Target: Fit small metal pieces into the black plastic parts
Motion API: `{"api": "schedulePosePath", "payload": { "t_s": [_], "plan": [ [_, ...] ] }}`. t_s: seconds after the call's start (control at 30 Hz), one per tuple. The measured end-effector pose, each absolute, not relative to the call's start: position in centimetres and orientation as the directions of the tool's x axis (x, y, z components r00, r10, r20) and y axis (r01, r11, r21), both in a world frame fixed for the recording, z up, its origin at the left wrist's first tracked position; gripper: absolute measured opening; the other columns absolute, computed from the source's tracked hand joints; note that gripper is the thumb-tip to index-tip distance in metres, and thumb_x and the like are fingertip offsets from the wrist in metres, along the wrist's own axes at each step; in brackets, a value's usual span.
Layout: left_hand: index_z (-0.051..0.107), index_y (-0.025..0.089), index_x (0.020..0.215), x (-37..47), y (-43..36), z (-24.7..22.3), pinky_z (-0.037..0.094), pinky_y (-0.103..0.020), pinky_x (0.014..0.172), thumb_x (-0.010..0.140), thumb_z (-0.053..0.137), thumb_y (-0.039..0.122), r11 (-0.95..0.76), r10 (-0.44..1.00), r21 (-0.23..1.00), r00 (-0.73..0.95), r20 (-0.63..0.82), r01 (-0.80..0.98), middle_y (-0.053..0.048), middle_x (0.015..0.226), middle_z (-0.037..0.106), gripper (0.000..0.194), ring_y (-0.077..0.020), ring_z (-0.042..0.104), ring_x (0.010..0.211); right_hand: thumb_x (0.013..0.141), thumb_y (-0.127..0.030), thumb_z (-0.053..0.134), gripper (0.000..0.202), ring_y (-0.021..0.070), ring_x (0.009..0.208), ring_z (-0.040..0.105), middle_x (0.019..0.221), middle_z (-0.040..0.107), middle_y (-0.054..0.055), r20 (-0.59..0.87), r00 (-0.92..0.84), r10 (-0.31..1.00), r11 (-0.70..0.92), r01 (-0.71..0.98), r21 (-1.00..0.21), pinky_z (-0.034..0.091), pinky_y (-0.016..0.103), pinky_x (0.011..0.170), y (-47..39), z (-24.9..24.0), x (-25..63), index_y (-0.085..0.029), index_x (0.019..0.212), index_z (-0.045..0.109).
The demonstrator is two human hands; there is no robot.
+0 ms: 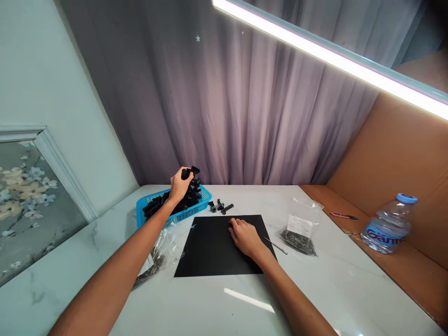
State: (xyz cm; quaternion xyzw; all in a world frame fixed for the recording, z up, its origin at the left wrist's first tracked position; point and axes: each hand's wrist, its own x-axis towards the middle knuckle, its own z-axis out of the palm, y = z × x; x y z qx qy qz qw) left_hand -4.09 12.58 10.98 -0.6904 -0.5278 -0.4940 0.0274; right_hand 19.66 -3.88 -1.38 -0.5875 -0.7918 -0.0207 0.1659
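My left hand (180, 184) is closed around a black plastic part (193, 171), raised over the blue basket (206, 195). Similar black parts (156, 205) are heaped in this basket. On the black mat (206, 247) rests my right hand (245, 237), palm down, its fingers loosely bent and slightly apart. Nothing can be made out in it, though its fingertips are partly hidden. Several black parts with metal pieces (217, 205) lie just beyond the mat's far edge. To the right of my right hand, a thin metal rod (278, 246) lies across the mat's edge.
A clear bag of small dark metal pieces (299, 240) lies right of the mat, another bag (157, 259) left. Further right are a pink-and-black cutter (343, 216), a water bottle (387, 228) and cardboard (395, 158). A tube light (315, 49) hangs overhead, before the curtain (231, 107).
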Motion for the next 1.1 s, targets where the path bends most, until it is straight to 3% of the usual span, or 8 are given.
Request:
{"api": "schedulePosePath", "payload": {
  "t_s": [0.23,0.43,0.53,0.77,1.1],
  "plan": [
    [0.068,0.02,0.119,1.2,11.0,11.4,0.048,-0.027,0.095,0.095,0.058,0.033,-0.599,0.676,0.334,0.236,0.698,0.728,-0.005,0.109,0.071,0.029,-0.0197,0.066,0.099,0.108,-0.024,0.041,0.024,0.0225,0.106,0.069,0.116,0.071,0.011,0.293,-0.252,0.923,0.305,0.94,-0.154,0.053,0.031,0.086,-3.9,-1.4,19.7,-0.017,0.125,0.057],
    [0.063,0.025,0.13,8.2,8.9,8.6,0.05,-0.03,0.096,0.1,0.055,0.033,-0.653,0.697,0.265,0.426,0.577,0.71,-0.006,0.113,0.067,0.032,-0.0205,0.067,0.102,0.107,-0.024,0.043,0.023,0.0227,0.105,0.07,0.116,0.071,0.012,0.294,-0.249,0.923,0.302,0.941,-0.152,0.053,0.031,0.084,-3.9,-1.2,19.7,-0.018,0.125,0.056],
    [0.063,0.019,0.127,11.1,8.0,6.3,0.055,-0.038,0.09,0.101,0.058,0.033,-0.647,0.73,0.247,0.491,0.476,0.722,-0.008,0.115,0.067,0.031,-0.0199,0.067,0.096,0.107,-0.024,0.043,0.024,0.0234,0.105,0.07,0.115,0.071,0.012,0.293,-0.25,0.923,0.3,0.943,-0.143,0.054,0.031,0.083,-3.9,-1.1,19.6,-0.017,0.126,0.056],
    [0.063,0.017,0.124,13.2,8.5,3.3,0.058,-0.042,0.089,0.1,0.062,0.036,-0.556,0.817,0.256,0.464,0.342,0.791,-0.009,0.119,0.067,0.031,-0.0212,0.068,0.101,0.107,-0.024,0.043,0.025,0.0234,0.108,0.068,0.117,0.07,0.013,0.289,-0.26,0.921,0.297,0.95,-0.092,0.053,0.032,0.087,-3.9,-0.7,19.7,-0.016,0.125,0.057],
    [0.063,0.017,0.127,12.2,9.8,2.4,0.058,-0.045,0.093,0.1,0.062,0.037,-0.445,0.889,0.207,0.401,0.223,0.871,-0.011,0.126,0.065,0.034,-0.0236,0.067,0.108,0.106,-0.024,0.044,0.022,0.0241,0.106,0.068,0.115,0.07,0.013,0.278,-0.253,0.927,0.294,0.949,-0.117,0.053,0.032,0.085,-3.8,-1.0,19.9,-0.016,0.123,0.057]
  ]
}}
